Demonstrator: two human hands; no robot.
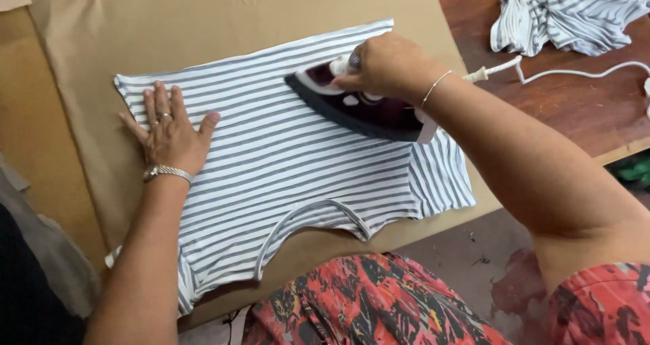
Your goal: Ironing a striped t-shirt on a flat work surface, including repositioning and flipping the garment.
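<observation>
Right hand (386, 64) grips the heavy, hot iron (359, 104) by its handle; left hand (169, 132) lies open and flat, pinning the soft, limp striped shirt (284, 176).

wooden table (575, 115) | tan cloth (203, 20) | crumpled striped garment (569, 13) | white cord (575, 71)

You've got a grey-and-white striped shirt (284, 162), dark maroon iron (359, 104) with white cord (575, 71), tan cloth (203, 20), red-black patterned dress (365, 304).
</observation>
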